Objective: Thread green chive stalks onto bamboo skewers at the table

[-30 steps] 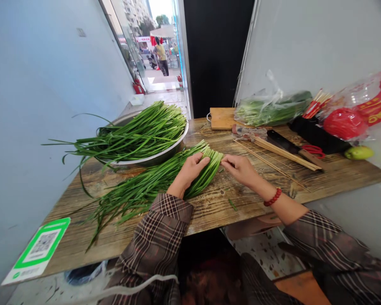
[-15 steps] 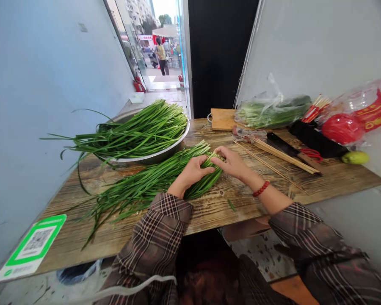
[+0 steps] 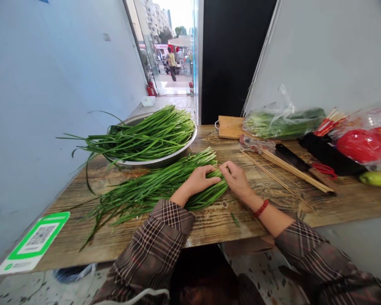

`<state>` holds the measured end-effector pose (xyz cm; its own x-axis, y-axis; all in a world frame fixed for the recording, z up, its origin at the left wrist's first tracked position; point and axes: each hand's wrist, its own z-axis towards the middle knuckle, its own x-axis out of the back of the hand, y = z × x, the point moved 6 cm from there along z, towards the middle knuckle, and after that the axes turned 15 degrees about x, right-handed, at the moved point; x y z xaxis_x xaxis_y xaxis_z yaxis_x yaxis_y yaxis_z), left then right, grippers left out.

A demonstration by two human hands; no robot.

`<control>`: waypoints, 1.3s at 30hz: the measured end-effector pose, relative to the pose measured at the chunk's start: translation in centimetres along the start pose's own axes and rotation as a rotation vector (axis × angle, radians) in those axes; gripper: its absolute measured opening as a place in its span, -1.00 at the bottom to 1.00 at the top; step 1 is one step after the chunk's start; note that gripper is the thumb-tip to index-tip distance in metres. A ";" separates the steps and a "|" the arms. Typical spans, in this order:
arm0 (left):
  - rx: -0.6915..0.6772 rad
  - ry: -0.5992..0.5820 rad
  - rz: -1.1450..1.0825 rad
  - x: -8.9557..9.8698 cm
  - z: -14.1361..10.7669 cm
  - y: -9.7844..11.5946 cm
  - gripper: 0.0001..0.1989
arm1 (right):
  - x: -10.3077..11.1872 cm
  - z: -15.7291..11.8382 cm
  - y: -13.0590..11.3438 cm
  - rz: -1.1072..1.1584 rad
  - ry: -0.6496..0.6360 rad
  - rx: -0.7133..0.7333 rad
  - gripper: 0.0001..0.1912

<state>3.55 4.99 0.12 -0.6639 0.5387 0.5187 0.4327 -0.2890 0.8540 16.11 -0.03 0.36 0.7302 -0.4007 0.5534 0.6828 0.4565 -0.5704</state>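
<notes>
A long bunch of garlic chives (image 3: 152, 184) lies across the wooden table, its pale stem ends toward the right. My left hand (image 3: 200, 182) is curled over the bunch near these ends, thumb and fingers around some stems. Close beside it, my right hand (image 3: 236, 180) is pinched at the stem ends. A thin bamboo skewer (image 3: 261, 225) seems to run from its fingers, showing below the wrist; most of it is hidden under the hand. Behind the bunch, a metal basin (image 3: 160, 162) is heaped with more chives (image 3: 146, 135).
Bamboo skewers (image 3: 296, 171), a knife (image 3: 292, 159) and a cutting board (image 3: 230, 127) lie on the right. Beyond are bagged greens (image 3: 282, 123), a red bundle (image 3: 360, 144) and a yellow-green fruit (image 3: 376, 178). A QR-code card (image 3: 34, 241) sits at the front left edge.
The view has shifted, so the scene sits lower. My right fingers have closed into a pinch, and a thin stick now shows under my right wrist. My left hand stays on the chives.
</notes>
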 end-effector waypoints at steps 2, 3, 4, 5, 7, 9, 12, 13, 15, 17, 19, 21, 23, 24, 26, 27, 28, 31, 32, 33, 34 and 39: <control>-0.014 -0.001 0.029 -0.2 0.0 0.0 -0.80 | -0.2 -0.6 0.8 0.052 0.009 -0.047 -0.71; -0.016 0.006 0.040 -0.3 0.0 0.0 -0.81 | -0.4 -0.8 1.2 0.075 0.003 -0.062 -0.70; -0.016 0.013 0.049 -0.3 0.0 0.0 -0.82 | -0.5 -0.9 1.5 0.094 -0.010 -0.071 -0.69; -0.012 0.022 0.056 -0.3 0.0 -0.1 -0.82 | -0.7 -0.8 1.8 0.112 -0.029 -0.075 -0.69; -0.001 0.040 0.062 -0.3 0.0 -0.2 -0.82 | -0.9 -0.5 2.1 0.136 -0.079 -0.083 -0.67; 0.013 0.067 0.071 -0.2 0.0 -0.3 -0.82 | -1.1 0.0 2.2 0.125 -0.112 -0.084 -0.64; 0.037 0.117 0.085 0.1 0.0 -0.5 -0.82 | -1.2 0.8 2.0 0.090 -0.115 -0.054 -0.61; 0.046 0.128 0.085 0.2 0.0 -0.5 -0.82 | -1.3 1.0 1.9 0.091 -0.108 -0.031 -0.62; 0.061 0.137 0.081 0.2 0.0 -0.6 -0.81 | -1.5 1.1 1.7 0.117 -0.095 0.019 -0.65; 0.069 0.136 0.086 0.1 0.0 -0.6 -0.81 | -1.6 1.0 1.8 0.143 -0.080 0.054 -0.67; 0.073 0.135 0.097 -0.1 -0.1 -0.5 -0.82 | -1.7 0.7 2.1 0.155 -0.072 0.054 -0.67; 0.076 0.132 0.111 -0.2 -0.1 -0.4 -0.83 | -1.8 0.4 2.4 0.159 -0.070 0.036 -0.67; 0.077 0.129 0.124 -0.2 -0.2 -0.3 -0.81 | -1.8 0.2 2.6 0.155 -0.072 0.026 -0.67; 0.078 0.131 0.128 -0.2 -0.2 -0.4 -0.80 | -1.8 0.2 2.6 0.146 -0.073 0.026 -0.67; 0.089 0.146 0.133 0.1 -0.1 -0.6 -0.78 | -1.7 0.1 2.7 0.111 -0.085 0.027 -0.67; 0.101 0.165 0.143 0.2 -0.1 -0.7 -0.77 | -1.6 0.0 2.8 0.090 -0.094 0.024 -0.67; 0.117 0.186 0.162 0.4 -0.1 -0.9 -0.77 | -1.6 0.0 2.9 0.070 -0.103 0.018 -0.66; 0.157 0.225 0.251 0.6 -0.1 -1.3 -0.78 | -1.7 -0.3 3.3 0.036 -0.130 -0.001 -0.65; 0.161 0.227 0.274 0.5 -0.1 -1.3 -0.78 | -1.8 -0.4 3.4 0.031 -0.136 -0.004 -0.65; 0.161 0.223 0.288 0.5 -0.1 -1.3 -0.78 | -1.8 -0.4 3.5 0.025 -0.142 -0.006 -0.66; 0.158 0.216 0.298 0.4 -0.1 -1.2 -0.78 | -1.9 -0.5 3.5 0.020 -0.149 -0.007 -0.66; 0.132 0.224 0.302 1.0 0.0 -1.2 -0.81 | -2.1 -0.5 3.5 0.022 -0.173 0.003 -0.67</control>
<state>2.41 5.89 -0.41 -0.6053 0.2544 0.7542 0.6936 -0.2962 0.6566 16.95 2.05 -3.07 0.7294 -0.2479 0.6376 0.6668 0.4657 -0.5818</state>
